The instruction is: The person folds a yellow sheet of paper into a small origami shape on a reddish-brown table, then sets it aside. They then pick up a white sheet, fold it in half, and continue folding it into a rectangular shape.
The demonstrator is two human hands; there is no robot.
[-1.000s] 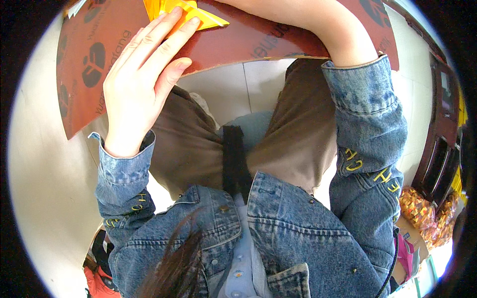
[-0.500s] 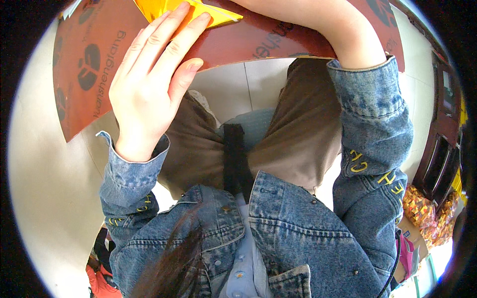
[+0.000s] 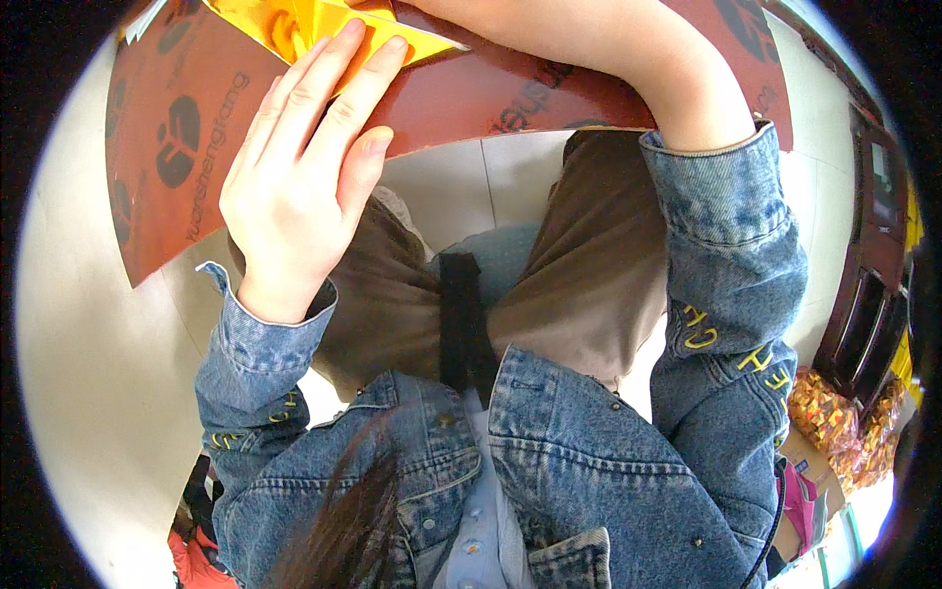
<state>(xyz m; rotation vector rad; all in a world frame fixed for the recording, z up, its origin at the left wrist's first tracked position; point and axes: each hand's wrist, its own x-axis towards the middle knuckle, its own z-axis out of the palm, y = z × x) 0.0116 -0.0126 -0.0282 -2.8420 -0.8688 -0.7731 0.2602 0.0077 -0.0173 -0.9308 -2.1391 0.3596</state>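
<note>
A shiny gold sheet (image 3: 280, 29), probably foil paper, lies folded on the reddish-brown board (image 3: 442, 98) at the top of the view. One of its edges is pale and comes to a point on the right. My left hand (image 3: 294, 182) is open, its fingers stretched out and their tips resting flat on the gold sheet; the thumb stands apart over the board's near edge. From the right, my bare right forearm (image 3: 628, 39) reaches across the board toward the sheet. The upper picture edge cuts off my right hand, so its fingers are hidden.
The board curves above my knees, in brown trousers (image 3: 579, 265). At the right are a dark wooden door (image 3: 868, 294), a clear bag of orange and yellow pieces (image 3: 824, 407) and a pink item (image 3: 800, 501). Something red (image 3: 196, 560) lies at the lower left.
The gold sheet has shifted left and shows more of its surface. My right forearm has moved slightly left with it. My left hand stays nearly in place, fingers still on the sheet.
</note>
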